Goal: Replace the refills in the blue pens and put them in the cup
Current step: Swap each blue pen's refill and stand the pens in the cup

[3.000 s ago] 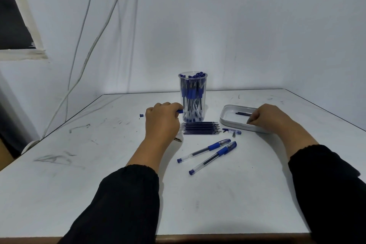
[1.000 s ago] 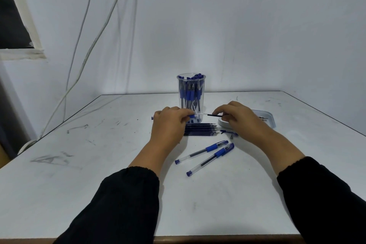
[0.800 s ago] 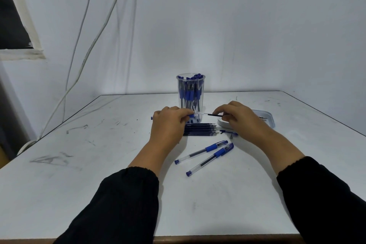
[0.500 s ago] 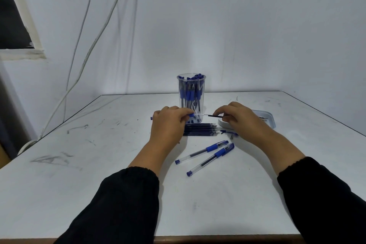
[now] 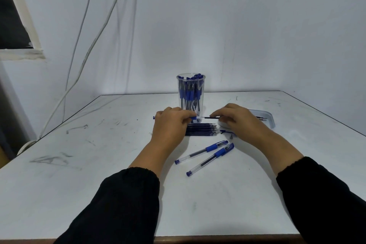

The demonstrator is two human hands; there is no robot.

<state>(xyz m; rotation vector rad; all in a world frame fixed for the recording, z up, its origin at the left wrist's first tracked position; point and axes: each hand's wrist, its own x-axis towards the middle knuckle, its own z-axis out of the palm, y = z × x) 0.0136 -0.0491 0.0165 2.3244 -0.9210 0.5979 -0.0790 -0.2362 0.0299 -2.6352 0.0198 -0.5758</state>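
Two hands are working just before the clear cup: the left hand is gripping a blue-tipped pen barrel, the right hand pinching its thin dark refill.

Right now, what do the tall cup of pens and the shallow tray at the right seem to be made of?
Tall clear cup: probably glossy transparent plastic, since the pens show through its wall. Shallow white tray: likely smooth opaque plastic, with rounded corners and a soft sheen.

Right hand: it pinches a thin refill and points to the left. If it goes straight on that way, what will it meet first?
Probably the pen barrel held by the left hand; the refill in the right hand already lines up with its open end. Depth is unclear.
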